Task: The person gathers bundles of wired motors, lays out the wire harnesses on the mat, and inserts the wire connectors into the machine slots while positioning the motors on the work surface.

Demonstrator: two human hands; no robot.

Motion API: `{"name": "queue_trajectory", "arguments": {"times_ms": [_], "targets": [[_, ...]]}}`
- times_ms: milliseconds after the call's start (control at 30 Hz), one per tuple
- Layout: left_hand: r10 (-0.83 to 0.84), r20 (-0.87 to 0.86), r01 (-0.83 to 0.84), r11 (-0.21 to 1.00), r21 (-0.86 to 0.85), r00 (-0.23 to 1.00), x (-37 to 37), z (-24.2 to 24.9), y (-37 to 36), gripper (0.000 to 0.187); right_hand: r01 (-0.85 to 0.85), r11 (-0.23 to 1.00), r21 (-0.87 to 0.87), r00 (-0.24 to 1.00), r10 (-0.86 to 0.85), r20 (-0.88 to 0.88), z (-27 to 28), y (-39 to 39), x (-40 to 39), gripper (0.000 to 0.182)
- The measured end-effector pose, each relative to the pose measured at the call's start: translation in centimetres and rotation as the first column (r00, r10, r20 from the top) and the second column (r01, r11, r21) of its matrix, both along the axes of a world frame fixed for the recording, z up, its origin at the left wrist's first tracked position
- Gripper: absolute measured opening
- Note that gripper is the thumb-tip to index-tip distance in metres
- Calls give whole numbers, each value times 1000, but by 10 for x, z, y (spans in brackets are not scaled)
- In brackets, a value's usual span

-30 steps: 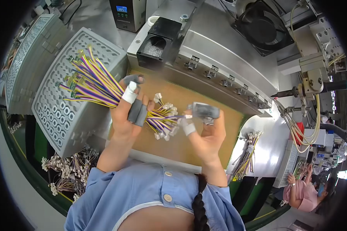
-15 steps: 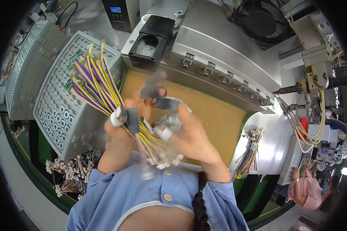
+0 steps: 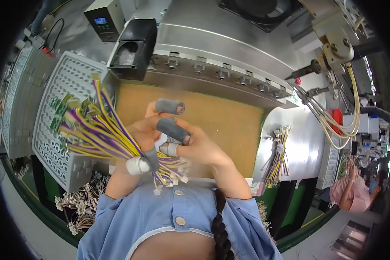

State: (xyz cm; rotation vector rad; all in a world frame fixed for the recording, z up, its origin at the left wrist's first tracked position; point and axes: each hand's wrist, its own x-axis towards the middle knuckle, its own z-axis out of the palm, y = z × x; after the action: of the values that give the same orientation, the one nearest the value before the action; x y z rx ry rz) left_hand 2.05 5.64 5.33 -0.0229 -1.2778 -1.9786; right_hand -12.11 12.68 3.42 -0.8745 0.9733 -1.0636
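Observation:
My left hand point(image 3: 144, 132) is closed around a bundle of yellow, purple and white wires point(image 3: 104, 132). Small green circuit boards point(image 3: 61, 113) hang at the bundle's far left end, and white plug connectors point(image 3: 177, 177) fan out at its near end. Grey finger cots cover some fingers, and white tape wraps a thumb. My right hand point(image 3: 203, 147) presses in beside the left at the bundle, its fingers bent together. Something whitish shows between its taped thumb and fingers, too covered to identify.
A grey perforated tray point(image 3: 43, 143) stands left, with a second stack point(image 3: 19, 108) beyond. Another wire bundle point(image 3: 278, 156) lies on the metal surface at right. Ahead are a black box point(image 3: 134, 47), a metal housing point(image 3: 195, 41) and a soldering-iron-like tool point(image 3: 305, 71). A co-worker point(image 3: 351, 190) sits far right.
The view has shifted, so the bench items sit elsewhere in it. My right hand has drawn in closer to the left. The bundle remains in my left hand.

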Motion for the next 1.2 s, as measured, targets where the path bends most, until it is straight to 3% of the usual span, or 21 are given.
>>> {"name": "queue_trajectory", "arguments": {"times_ms": [67,133,200,267,367,400,467,533,600,633,667,700,733,833,900,933,967,1000,1100,1133,1200], "targets": [[-132,-39,131,991,-26,991,2,-2,1,54,99,995,-3,992,-98,78,-4,13,-10,44],[358,274,-347,933,-90,892,-5,4,0,52,472,812,-344,864,-503,-2,7,38,-48,39],[146,275,-192,970,150,950,13,-2,-7,65,794,551,-256,561,-827,-37,24,79,-94,35],[256,114,-265,962,72,960,28,-25,-16,49,816,429,-387,297,-886,-357,5,129,-151,35],[276,47,-279,925,258,960,25,-48,-17,32,881,473,4,356,-657,-665,-51,191,-196,39],[260,45,-262,928,264,965,18,-50,-13,32,904,427,-33,274,-635,-722,-86,202,-201,44],[284,157,-322,886,335,946,-5,-47,-4,25,736,665,-130,-204,34,-978,-83,206,-194,48],[324,248,-402,822,404,913,-17,-40,5,25,797,576,-180,-215,-7,-977,-35,190,-172,50],[337,294,-417,866,275,894,-19,-46,4,27,801,516,-304,-99,-386,-917,-3,176,-158,53],[366,404,-506,797,330,838,-30,-33,16,30,699,579,-421,148,-692,-707,-10,159,-151,63],[360,408,-502,801,326,839,-33,-38,17,30,499,760,-415,281,-596,-752,8,142,-125,72],[185,268,-251,938,240,946,-37,-48,20,30,283,841,-460,500,-539,-678,23,110,-104,77],[-20,142,4,994,109,990,-40,-53,21,34,80,816,-573,404,-552,-730,29,79,-81,69],[-85,137,78,995,59,987,-42,-39,29,38,-190,884,-427,613,-233,-755,6,34,-44,50],[163,211,-195,971,140,964,-43,-31,20,40,-261,905,-336,556,-144,-819,15,14,-39,33],[361,288,-429,876,222,887,-31,-33,16,42,-269,903,-334,413,-206,-887,14,11,-37,33],[337,423,-476,833,282,841,-4,-69,15,45,-273,901,-338,266,-267,-926,10,6,-35,38],[359,349,-470,820,325,866,8,-100,17,39,-247,927,-283,67,-275,-959,10,-2,-32,25],[-162,634,-88,935,344,756,17,-74,42,33,-318,894,-316,-213,-392,-895,-31,-12,-38,14],[-149,630,-111,929,353,762,20,-59,40,33,-342,888,-307,-206,-389,-898,-35,-14,-37,14],[-408,812,538,831,141,417,26,-18,35,36,-376,900,-222,-366,-364,-856,-40,-12,-35,11]]}}
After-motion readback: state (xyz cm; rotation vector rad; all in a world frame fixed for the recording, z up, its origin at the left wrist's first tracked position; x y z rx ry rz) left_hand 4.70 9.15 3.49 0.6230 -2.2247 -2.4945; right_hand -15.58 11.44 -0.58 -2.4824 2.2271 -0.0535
